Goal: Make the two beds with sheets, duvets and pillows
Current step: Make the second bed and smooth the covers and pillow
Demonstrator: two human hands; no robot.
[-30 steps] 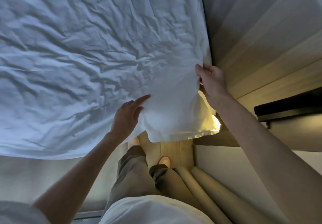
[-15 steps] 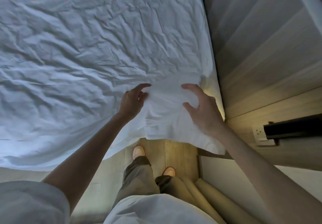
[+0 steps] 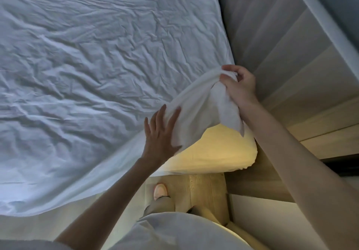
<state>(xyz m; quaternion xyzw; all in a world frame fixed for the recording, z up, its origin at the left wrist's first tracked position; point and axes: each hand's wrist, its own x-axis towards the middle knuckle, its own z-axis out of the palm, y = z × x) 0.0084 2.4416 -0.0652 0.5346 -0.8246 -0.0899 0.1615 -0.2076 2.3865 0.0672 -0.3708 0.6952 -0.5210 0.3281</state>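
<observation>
1. Plainly, the job is at an early stage: the white sheet (image 3: 97,65) is spread across most of the bed, wrinkled, and hangs over the near edge.
2. One corner is not yet tucked. At the near right corner the sheet is lifted off the mattress (image 3: 219,150), whose bare corner shows underneath in warm yellow light, just beside the wooden wall panelling (image 3: 291,45).
3. From what I can see, no duvet or pillow lies on this bed, and I cannot make out the second bed, so I judge most of the task is left: finish this corner, smooth the creases, then add duvet and pillows, and do the other bed.
4. Right hand (image 3: 240,86): it reaches forward over the corner, fingers and thumb curled and clamped on a bunched handful of the sheet's corner, holding it raised above the mattress.
5. Left hand (image 3: 160,133): the arm stretches forward, palm down, fingers straight and spread apart, pressing flat on the sheet where it rises toward the other hand.
6. The person stands at the bedside, one shoe (image 3: 160,190) on the wooden floor (image 3: 204,187).
</observation>
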